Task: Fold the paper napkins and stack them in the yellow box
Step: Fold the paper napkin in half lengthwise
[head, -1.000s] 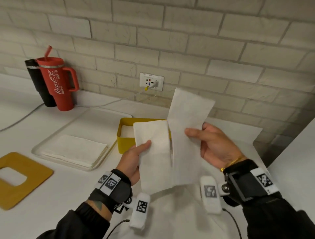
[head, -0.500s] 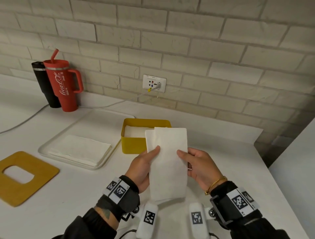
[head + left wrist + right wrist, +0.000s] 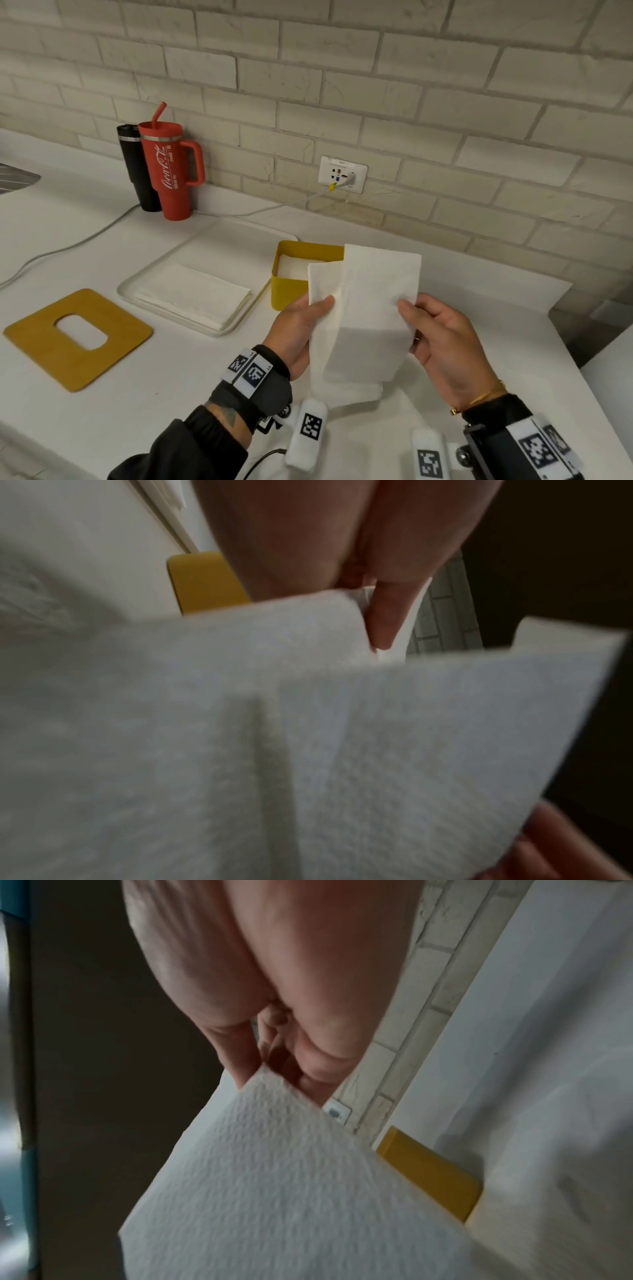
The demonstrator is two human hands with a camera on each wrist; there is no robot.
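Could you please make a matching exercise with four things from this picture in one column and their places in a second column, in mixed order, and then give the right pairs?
Things:
1. napkin being folded
2. stack of flat napkins
3. red tumbler
4. yellow lid with a hole

Places:
A. flat on the counter, at the far left
B. on the white tray
C. held between the left hand and the right hand, in front of the yellow box
D. upright by the brick wall, next to a black bottle

Pairs: 1-C, 2-B, 3-D, 4-A
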